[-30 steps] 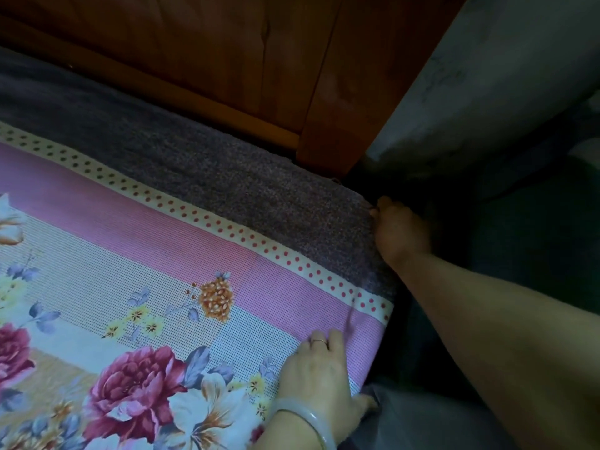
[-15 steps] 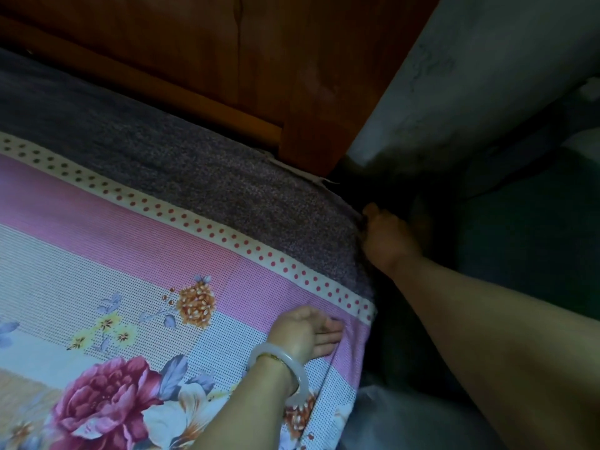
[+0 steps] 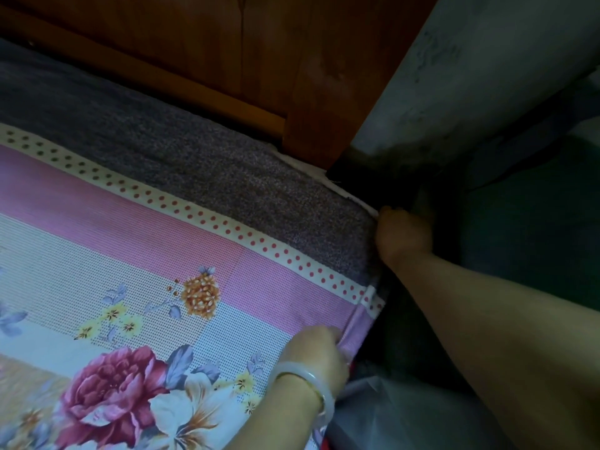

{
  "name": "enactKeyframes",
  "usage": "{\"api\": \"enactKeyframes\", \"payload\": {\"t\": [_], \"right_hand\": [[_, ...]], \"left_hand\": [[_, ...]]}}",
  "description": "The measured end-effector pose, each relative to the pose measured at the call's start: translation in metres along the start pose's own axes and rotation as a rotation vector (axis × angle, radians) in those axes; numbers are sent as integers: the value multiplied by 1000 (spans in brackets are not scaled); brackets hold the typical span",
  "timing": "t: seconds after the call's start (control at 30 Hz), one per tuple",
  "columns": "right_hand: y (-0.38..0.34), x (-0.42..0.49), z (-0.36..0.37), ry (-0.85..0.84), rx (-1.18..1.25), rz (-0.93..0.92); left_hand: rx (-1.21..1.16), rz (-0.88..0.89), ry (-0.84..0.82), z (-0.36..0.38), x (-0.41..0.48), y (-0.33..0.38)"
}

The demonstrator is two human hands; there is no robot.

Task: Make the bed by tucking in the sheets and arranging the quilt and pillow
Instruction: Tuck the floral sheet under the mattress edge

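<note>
Two hands are at work in the head view, both near one corner of the bed. We take the wooden bed post (image 3: 311,118) as our mark. Left of the post runs the wooden headboard (image 3: 146,43), and right of it stands a pale wall (image 3: 487,66) (stained and dim).

Directly below the post lies the grey cover (image 3: 227,186), spread flat over the bed and reaching up to the foot of the post. A thin white strip (image 3: 344,186) shows along its edge just under the post. Further below the post, on top of the grey cover, lies the floral sheet (image 3: 156,274). It has a dotted cream border, a pink band and big flowers. Its border runs in a slant and leaves a wide band of grey uncovered toward the post.

The right hand (image 3: 402,235) is below and a little right of the post, at the corner of the grey cover. Its fingers are curled and it touches the corner, but the place is dark and we cannot tell if it holds the cloth.

The left hand (image 3: 311,355) is well below the post, at the side edge of the floral sheet. Its fingers are curled down and grip the pink edge, where the cloth rises in a small fold. A pale bracelet (image 3: 321,394) sits on this wrist.
</note>
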State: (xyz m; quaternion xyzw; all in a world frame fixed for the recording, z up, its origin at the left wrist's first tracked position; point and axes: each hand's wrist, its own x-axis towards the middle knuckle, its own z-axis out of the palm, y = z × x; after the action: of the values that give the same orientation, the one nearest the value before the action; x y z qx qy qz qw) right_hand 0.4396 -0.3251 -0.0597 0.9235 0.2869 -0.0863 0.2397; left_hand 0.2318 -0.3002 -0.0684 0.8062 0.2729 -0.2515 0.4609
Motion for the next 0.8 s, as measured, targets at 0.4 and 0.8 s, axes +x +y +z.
{"api": "enactKeyframes", "payload": {"t": [0.4, 0.8], "right_hand": [[-10, -17, 12, 201, 102, -66], [-36, -33, 30, -260, 428, 22]], "left_hand": [[-1015, -224, -127, 10, 19, -11], [-1106, -132, -170, 10, -26, -31]]}}
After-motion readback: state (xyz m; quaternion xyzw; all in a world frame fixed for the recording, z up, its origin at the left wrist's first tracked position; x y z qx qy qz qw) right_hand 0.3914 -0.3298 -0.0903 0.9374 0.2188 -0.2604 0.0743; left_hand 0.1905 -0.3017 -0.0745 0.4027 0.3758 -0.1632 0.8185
